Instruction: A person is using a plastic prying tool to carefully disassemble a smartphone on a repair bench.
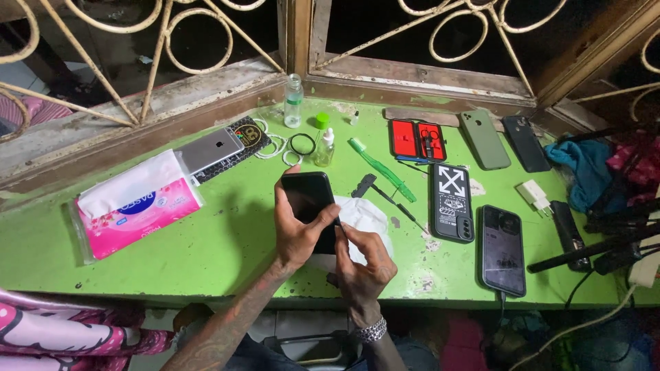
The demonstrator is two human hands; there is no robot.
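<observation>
My left hand [297, 230] grips a black smartphone [309, 199] with a dark screen, held upright over the green table [206, 240]. My right hand [362, 261] pinches at the phone's lower right edge, fingertips touching it; whether it holds a small tool I cannot tell. A white cloth or tissue [368, 216] lies under and behind both hands. A thin black tool [385, 196] and a green toothbrush [381, 168] lie just beyond.
A pink tissue pack [137, 203] lies at left, a silver phone [210, 149] and small bottles [293, 102] at the back. An open red tool case [417, 141], several phones and cases [502, 247], a white charger [535, 196] and cables fill the right side.
</observation>
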